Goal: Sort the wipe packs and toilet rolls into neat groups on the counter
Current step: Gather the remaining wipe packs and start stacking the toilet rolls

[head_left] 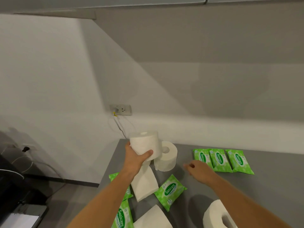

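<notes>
My left hand grips a white toilet roll and holds it upright above the grey counter. Just right of it a second roll lies on its side on the counter. My right hand hovers low over the counter with loose fingers, holding nothing, in front of a neat row of three green Sanicare wipe packs. Nearer to me lie a flattened roll, a loose wipe pack, two more packs under my left forearm, and two rolls at the bottom edge.
The counter's left edge drops to the floor. A wall socket with a white cable sits behind the rolls. Dark equipment with cables stands at the lower left.
</notes>
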A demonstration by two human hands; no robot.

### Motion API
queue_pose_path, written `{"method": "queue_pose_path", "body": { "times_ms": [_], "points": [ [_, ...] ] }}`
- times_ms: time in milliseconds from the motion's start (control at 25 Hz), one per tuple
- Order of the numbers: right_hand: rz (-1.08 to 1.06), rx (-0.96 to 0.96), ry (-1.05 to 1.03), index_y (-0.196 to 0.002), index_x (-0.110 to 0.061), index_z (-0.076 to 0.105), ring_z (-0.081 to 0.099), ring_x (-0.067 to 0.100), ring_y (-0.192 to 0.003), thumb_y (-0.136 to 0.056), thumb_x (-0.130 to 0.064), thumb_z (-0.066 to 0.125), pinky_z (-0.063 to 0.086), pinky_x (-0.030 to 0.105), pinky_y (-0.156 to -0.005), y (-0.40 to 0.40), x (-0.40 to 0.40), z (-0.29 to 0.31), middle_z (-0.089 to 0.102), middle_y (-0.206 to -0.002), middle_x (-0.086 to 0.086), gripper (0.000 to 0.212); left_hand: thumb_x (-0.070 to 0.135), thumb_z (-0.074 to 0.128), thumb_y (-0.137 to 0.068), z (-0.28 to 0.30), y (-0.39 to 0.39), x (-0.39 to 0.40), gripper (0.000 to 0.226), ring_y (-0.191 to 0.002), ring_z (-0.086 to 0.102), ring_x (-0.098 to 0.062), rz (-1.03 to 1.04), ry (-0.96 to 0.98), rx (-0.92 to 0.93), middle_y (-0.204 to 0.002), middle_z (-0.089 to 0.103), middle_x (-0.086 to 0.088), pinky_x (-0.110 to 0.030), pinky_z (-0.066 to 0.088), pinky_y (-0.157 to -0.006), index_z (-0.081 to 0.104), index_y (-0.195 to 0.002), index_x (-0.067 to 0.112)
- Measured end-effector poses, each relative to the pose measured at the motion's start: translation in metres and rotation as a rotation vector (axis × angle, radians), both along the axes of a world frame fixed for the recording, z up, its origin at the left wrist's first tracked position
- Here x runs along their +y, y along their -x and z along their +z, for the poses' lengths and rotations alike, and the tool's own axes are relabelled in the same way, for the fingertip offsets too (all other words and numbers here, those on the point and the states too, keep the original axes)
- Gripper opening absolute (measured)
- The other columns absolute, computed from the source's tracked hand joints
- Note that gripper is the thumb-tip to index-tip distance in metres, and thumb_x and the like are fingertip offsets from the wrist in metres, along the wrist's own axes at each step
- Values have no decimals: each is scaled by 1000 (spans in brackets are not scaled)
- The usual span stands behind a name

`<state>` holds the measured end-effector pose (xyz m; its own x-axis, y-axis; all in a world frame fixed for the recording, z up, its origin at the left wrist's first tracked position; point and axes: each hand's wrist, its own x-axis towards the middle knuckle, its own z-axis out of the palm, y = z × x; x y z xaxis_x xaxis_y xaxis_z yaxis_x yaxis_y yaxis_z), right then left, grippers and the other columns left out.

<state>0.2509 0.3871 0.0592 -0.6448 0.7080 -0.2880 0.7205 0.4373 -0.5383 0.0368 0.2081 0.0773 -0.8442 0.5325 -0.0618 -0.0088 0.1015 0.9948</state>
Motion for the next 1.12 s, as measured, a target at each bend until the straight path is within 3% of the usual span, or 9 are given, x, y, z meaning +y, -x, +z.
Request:
{"method": "queue_pose_path", "body": {
  "times_ms": [120, 280, 440, 680, 840, 960, 1120],
  "points": [
    [-12, -25, 11, -76, -17, 55, 57, 17, -66, -94, -54, 53, 50, 33, -70, 4, 7, -14, 73, -87, 11, 42, 7, 95, -63, -10, 29, 8, 105, -121, 52, -21, 69, 5, 40, -128, 47, 3, -35, 46, -96, 30, -144, 17],
    [-29, -56, 39, -80, -15, 58, 56, 14, -63, -93, -53, 56, 45, 29, -64, 5, 15, -35, 68, -78, 4, 41, 19, 98, -57, -28, 56, 18, 115, -132, 48, -24, 126, 48, 104, -140, 44, 1, -46, 44, -113, 28, -147, 24],
    [-26, -99, 45, -76, -18, 55, 54, 13, -64, -93, -53, 56, 41, 29, -61, 2, 22, -49, 60, -71, -3, 39, 31, 97, -54, -48, 66, 25, 114, -132, 45, -16, 129, 48, 154, -145, 40, 6, -39, 41, -112, 27, -144, 37],
    [-15, -126, 53, -74, -20, 53, 54, 13, -65, -93, -52, 56, 39, 28, -60, 5, 26, -60, 57, -69, -4, 38, 28, 99, -53, -72, 63, 20, 119, -137, 43, -15, 85, 50, 107, -148, 39, 12, -38, 40, -114, 27, -147, 39],
    [2, -118, 60, -76, -17, 55, 54, 14, -65, -93, -51, 57, 40, 29, -61, 9, 17, -57, 58, -71, -2, 38, 23, 99, -57, -63, 62, 6, 116, -140, 43, -19, 32, 106, 113, -149, 42, 7, -47, 39, -118, 29, -150, 30],
    [34, -93, 63, -75, -16, 54, 52, 16, -65, -94, -48, 57, 39, 31, -61, 12, 6, -48, 55, -69, -1, 38, 30, 96, -65, -53, 56, -6, 114, -143, 37, -27, -17, 291, 118, -153, 36, -6, -52, 36, -119, 26, -156, 24],
    [45, -54, 66, -70, -18, 49, 50, 12, -60, -94, -48, 57, 37, 28, -58, 11, -13, -34, 53, -63, -4, 39, 41, 82, -82, -49, 43, -30, 84, -136, 51, -31, -178, 495, 65, -149, 52, -12, -50, 43, -114, 42, -150, 12]
  ]
}}
